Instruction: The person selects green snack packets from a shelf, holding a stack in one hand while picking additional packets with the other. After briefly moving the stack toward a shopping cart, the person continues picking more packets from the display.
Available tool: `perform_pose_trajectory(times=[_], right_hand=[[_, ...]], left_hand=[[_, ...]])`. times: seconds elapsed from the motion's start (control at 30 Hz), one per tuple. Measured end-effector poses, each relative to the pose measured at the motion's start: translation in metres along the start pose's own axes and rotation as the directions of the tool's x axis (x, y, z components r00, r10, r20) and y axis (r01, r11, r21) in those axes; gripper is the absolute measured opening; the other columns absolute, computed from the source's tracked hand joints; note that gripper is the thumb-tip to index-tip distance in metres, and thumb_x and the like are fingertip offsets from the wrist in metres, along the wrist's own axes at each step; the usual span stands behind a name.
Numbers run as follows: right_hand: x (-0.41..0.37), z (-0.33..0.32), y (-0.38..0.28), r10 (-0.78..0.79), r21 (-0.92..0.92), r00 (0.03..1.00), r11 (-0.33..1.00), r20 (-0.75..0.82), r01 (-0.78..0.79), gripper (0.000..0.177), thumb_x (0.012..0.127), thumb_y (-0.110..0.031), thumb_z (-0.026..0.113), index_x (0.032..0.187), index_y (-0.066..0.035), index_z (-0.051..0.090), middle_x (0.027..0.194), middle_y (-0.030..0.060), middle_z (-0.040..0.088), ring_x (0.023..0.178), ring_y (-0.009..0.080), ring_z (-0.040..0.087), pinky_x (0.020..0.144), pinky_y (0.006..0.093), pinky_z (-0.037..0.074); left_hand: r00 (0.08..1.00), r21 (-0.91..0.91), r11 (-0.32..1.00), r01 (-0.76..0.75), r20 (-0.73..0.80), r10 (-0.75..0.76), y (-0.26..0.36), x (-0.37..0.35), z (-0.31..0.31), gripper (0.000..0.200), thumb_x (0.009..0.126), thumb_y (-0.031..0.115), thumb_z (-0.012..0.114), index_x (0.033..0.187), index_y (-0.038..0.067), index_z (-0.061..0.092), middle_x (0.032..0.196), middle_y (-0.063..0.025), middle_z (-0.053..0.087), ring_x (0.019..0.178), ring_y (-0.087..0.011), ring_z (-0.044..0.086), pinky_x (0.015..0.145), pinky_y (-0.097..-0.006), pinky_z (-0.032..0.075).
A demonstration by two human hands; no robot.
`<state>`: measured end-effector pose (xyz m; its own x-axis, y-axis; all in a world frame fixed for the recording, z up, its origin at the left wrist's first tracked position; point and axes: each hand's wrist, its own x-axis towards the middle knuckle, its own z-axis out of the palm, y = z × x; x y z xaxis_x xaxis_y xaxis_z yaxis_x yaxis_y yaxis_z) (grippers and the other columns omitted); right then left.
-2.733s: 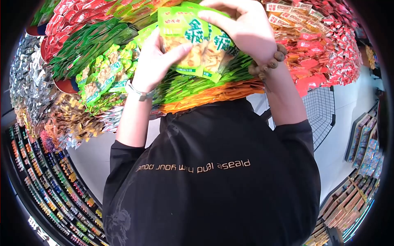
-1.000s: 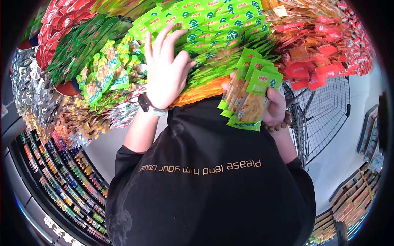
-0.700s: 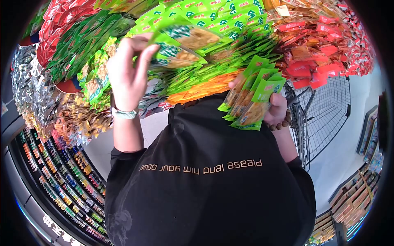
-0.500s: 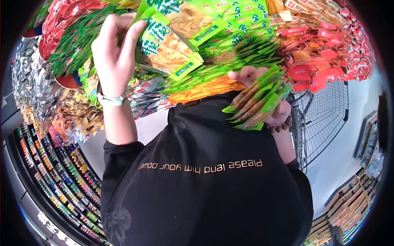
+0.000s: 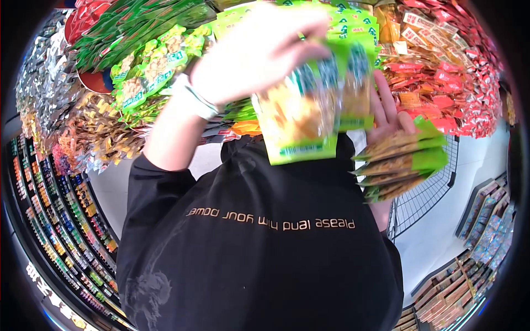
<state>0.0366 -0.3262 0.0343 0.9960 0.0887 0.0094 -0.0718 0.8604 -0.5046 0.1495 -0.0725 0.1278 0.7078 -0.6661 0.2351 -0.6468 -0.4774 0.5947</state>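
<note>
My left hand (image 5: 251,60), overexposed and a little smeared by motion, grips green snack packets (image 5: 301,118) by their top edges. Their clear windows show brownish-yellow food, and they hang in front of my chest. Close beside them on the right, my right hand (image 5: 389,113) holds a fanned stack of similar snack packets (image 5: 406,160), with some fingers raised behind the hanging packets. Beneath my left wrist lie green bags of nut-like snacks (image 5: 157,69). A pile of matching green packets (image 5: 348,22) shows behind my hands, partly hidden by them.
Red-wrapped snacks (image 5: 436,83) are heaped at the right, and silver packets (image 5: 44,83) at the far left. A wire shopping cart (image 5: 425,204) stands to my right. Shelves of small colourful goods (image 5: 61,220) curve along the left, with more shelving (image 5: 447,298) at lower right.
My left hand has swung right and toward my body with its packets, now beside my right hand. The right-hand stack has shifted right and slightly down, turning its green ends outward.
</note>
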Motion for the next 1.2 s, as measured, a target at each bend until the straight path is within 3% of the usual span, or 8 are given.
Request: perform_pose_trajectory(times=[0.1,0.23,0.3,0.5,0.6,0.83,1.03,1.2], right_hand=[[-0.009,-0.031,0.017,0.088,0.013,0.971,0.996,0.223,-0.094,0.035,0.089,-0.044,0.070,0.101,-0.014,0.056,0.158,0.0279,0.027,0.144,0.0418,0.034,0.113,0.0561,0.038],[-0.029,-0.047,0.048,-0.027,0.528,0.918,0.824,0.396,-0.203,0.122,0.073,-0.041,0.085,0.159,-0.007,0.007,0.150,0.0198,0.042,0.133,0.0285,0.050,0.108,0.0479,0.046],[-0.007,-0.033,0.037,0.080,0.232,0.873,0.949,0.480,-0.214,0.130,0.071,-0.041,0.086,0.160,-0.007,-0.003,0.154,0.0188,0.037,0.137,0.0298,0.046,0.113,0.0467,0.040],[-0.035,-0.023,0.035,0.299,0.171,0.954,0.939,0.017,-0.298,0.111,0.077,-0.049,0.078,0.158,-0.005,0.017,0.149,0.0193,0.045,0.135,0.0315,0.048,0.115,0.0466,0.039],[-0.049,-0.072,0.035,0.322,0.443,0.920,0.807,0.223,-0.390,0.096,0.081,-0.055,0.072,0.153,-0.004,0.033,0.142,0.0176,0.053,0.129,0.0306,0.055,0.110,0.0475,0.044],[-0.061,-0.075,0.049,0.245,0.199,0.958,0.956,-0.149,-0.214,0.093,0.087,-0.064,0.063,0.155,-0.009,0.031,0.150,0.0170,0.045,0.133,0.0346,0.050,0.111,0.0512,0.042],[-0.039,-0.071,0.048,0.271,0.256,0.949,0.917,0.158,-0.305,0.097,0.085,-0.063,0.064,0.156,-0.008,0.026,0.153,0.0176,0.040,0.137,0.0343,0.046,0.113,0.0521,0.040],[-0.028,-0.060,0.049,0.212,0.239,0.955,0.936,0.207,-0.259,0.101,0.084,-0.061,0.065,0.158,-0.008,0.022,0.155,0.0172,0.036,0.138,0.0338,0.043,0.113,0.0527,0.039]], left_hand=[[0.988,-0.247,0.960,0.131,0.108,-0.107,0.013,-0.005,0.034,0.014,0.086,0.016,0.073,0.089,0.005,0.065,0.071,-0.0101,0.062,0.062,-0.0236,0.061,0.058,-0.0332,0.047],[0.975,-0.444,0.887,0.126,-0.111,-0.194,0.020,-0.011,0.083,0.024,0.085,0.018,0.078,0.101,0.005,0.064,0.085,-0.0073,0.068,0.072,-0.0184,0.064,0.064,-0.0311,0.052],[0.949,-0.512,0.844,0.156,-0.159,-0.272,0.030,-0.011,0.087,0.024,0.087,0.016,0.076,0.104,0.005,0.063,0.092,-0.0056,0.069,0.083,-0.0162,0.065,0.070,-0.0309,0.053],[0.887,-0.931,0.331,0.156,-0.016,-0.462,0.040,-0.028,0.080,0.047,0.084,0.017,0.077,0.122,0.007,0.053,0.119,-0.0110,0.059,0.113,-0.0233,0.057,0.098,-0.0381,0.043],[0.949,-0.569,0.819,-0.069,-0.290,-0.122,0.040,-0.048,0.083,0.060,0.082,0.017,0.079,0.133,0.008,0.048,0.134,-0.0189,0.048,0.127,-0.0336,0.046,0.107,-0.0449,0.037],[0.992,-0.247,0.968,0.039,-0.110,-0.068,0.047,-0.032,0.105,0.081,0.082,0.041,0.076,0.145,0.004,0.040,0.148,-0.0255,0.034,0.133,-0.0455,0.038,0.112,-0.0520,0.032],[0.996,-0.439,0.894,-0.083,-0.050,0.068,0.028,-0.025,0.090,0.100,0.081,0.054,0.073,0.151,-0.004,0.031,0.141,-0.0291,0.044,0.131,-0.0453,0.044,0.111,-0.0510,0.034],[0.979,0.492,0.859,0.145,-0.199,-0.051,-0.013,-0.032,0.057,0.034,0.081,0.025,0.076,0.109,0.011,0.066,0.126,-0.0126,0.057,0.119,-0.0345,0.051,0.101,-0.0468,0.040]])
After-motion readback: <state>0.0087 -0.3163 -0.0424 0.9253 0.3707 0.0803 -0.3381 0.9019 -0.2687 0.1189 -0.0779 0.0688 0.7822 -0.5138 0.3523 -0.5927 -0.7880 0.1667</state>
